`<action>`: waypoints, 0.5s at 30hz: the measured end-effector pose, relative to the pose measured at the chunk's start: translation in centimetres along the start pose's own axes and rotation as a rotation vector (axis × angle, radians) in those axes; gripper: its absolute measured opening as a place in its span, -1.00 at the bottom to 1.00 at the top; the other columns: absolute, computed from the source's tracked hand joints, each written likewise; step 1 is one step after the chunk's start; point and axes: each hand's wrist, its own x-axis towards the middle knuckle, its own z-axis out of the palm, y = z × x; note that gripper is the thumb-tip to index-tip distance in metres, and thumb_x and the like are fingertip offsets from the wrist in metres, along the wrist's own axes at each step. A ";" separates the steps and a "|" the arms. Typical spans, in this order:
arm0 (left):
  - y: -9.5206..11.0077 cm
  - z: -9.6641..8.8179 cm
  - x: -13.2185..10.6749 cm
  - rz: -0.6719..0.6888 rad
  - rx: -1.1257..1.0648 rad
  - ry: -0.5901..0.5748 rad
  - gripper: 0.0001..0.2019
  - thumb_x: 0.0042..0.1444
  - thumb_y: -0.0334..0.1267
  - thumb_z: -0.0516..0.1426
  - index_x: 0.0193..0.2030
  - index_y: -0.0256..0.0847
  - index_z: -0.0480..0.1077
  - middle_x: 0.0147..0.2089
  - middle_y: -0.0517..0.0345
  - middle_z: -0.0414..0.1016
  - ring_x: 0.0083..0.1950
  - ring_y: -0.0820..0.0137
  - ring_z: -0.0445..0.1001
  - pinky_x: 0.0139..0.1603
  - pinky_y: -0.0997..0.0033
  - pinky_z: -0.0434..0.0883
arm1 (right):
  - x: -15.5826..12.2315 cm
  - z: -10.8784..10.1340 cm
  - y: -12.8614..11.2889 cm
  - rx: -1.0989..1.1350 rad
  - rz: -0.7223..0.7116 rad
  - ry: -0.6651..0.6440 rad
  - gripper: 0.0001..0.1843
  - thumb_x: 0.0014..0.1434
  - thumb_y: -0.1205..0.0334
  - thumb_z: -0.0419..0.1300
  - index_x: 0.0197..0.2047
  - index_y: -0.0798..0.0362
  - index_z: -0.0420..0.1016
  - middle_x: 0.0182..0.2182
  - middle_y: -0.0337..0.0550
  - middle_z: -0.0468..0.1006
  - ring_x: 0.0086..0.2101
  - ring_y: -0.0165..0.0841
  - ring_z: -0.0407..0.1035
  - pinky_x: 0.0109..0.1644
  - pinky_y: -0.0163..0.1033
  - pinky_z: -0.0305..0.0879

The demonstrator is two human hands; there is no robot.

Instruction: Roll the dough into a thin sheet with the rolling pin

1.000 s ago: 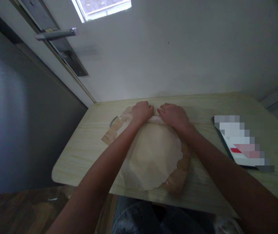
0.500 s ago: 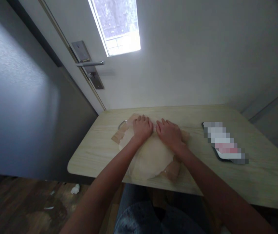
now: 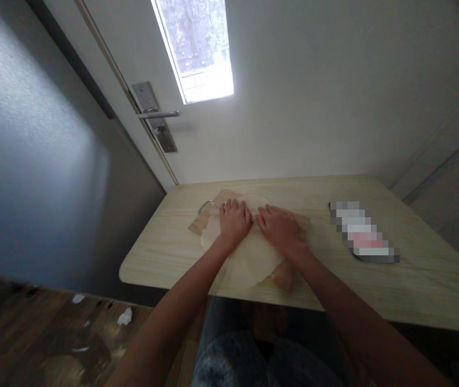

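The head view shows the left hand (image 3: 235, 219) and the right hand (image 3: 278, 227) palms down and side by side, a narrow gap between them, fingers pointing away from the person. A small pale piece (image 3: 255, 217) shows in that gap; whether the fingers close around it cannot be told. Beneath both hands lies a thin, pale, dough-like sheet (image 3: 248, 266), spreading toward the person and also out past the fingertips. It rests on a brown wooden board (image 3: 284, 277), whose corners show around the sheet's uneven edge. A curved metal handle (image 3: 204, 206) stands at the board's far side, just left of the left hand. Under everything is a light wood-grain table (image 3: 155, 252). Well to the right of the right hand lies a pixelated flat object (image 3: 360, 236). Beyond the hands rises a white door (image 3: 294, 118) with a lever handle (image 3: 159, 114) and a bright window (image 3: 205, 54).
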 end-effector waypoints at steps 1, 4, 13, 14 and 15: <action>0.0 0.0 0.0 -0.003 0.001 -0.001 -0.64 0.19 -0.22 -0.21 -0.03 -0.25 0.30 0.05 -0.07 0.31 0.13 0.21 0.19 0.13 0.15 0.01 | 0.1 0.0 0.0 0.000 -0.003 -0.002 -0.58 0.23 0.12 -0.25 -0.17 0.07 0.37 -0.17 -0.05 0.44 -0.19 -0.29 0.29 -0.13 -0.21 0.05; 0.1 -0.1 0.3 -0.006 -0.002 -0.010 -0.64 0.19 -0.22 -0.21 -0.08 -0.26 0.32 0.02 -0.07 0.34 0.11 0.21 0.20 0.12 0.16 0.02 | 0.3 0.0 0.1 0.003 0.002 0.000 -0.58 0.23 0.12 -0.25 -0.22 0.08 0.38 -0.19 -0.07 0.45 -0.21 -0.31 0.30 -0.14 -0.22 0.05; 0.1 0.3 2.1 -0.004 -0.038 -0.066 -0.63 0.18 -0.23 -0.21 -0.23 -0.26 0.38 -0.13 -0.04 0.42 -0.01 0.25 0.29 0.06 0.19 0.06 | 1.7 0.6 0.4 -0.038 0.041 0.004 -0.59 0.22 0.15 -0.25 -0.19 0.09 0.37 -0.20 -0.04 0.47 -0.24 -0.30 0.34 -0.20 -0.22 0.07; 0.1 0.4 2.4 -0.008 -0.048 -0.070 -0.62 0.18 -0.23 -0.22 -0.22 -0.27 0.38 -0.13 -0.04 0.42 -0.03 0.26 0.30 0.05 0.20 0.07 | 1.9 0.6 0.5 -0.047 0.054 -0.002 -0.58 0.22 0.14 -0.25 -0.19 0.09 0.37 -0.21 -0.04 0.48 -0.25 -0.30 0.34 -0.21 -0.22 0.07; 0.2 0.5 2.6 -0.015 -0.058 -0.075 -0.62 0.18 -0.23 -0.22 -0.22 -0.27 0.38 -0.12 -0.04 0.42 -0.04 0.27 0.31 0.04 0.20 0.07 | 2.1 0.6 0.5 -0.057 0.070 -0.011 -0.58 0.22 0.14 -0.26 -0.20 0.09 0.38 -0.23 -0.04 0.49 -0.27 -0.30 0.35 -0.23 -0.22 0.07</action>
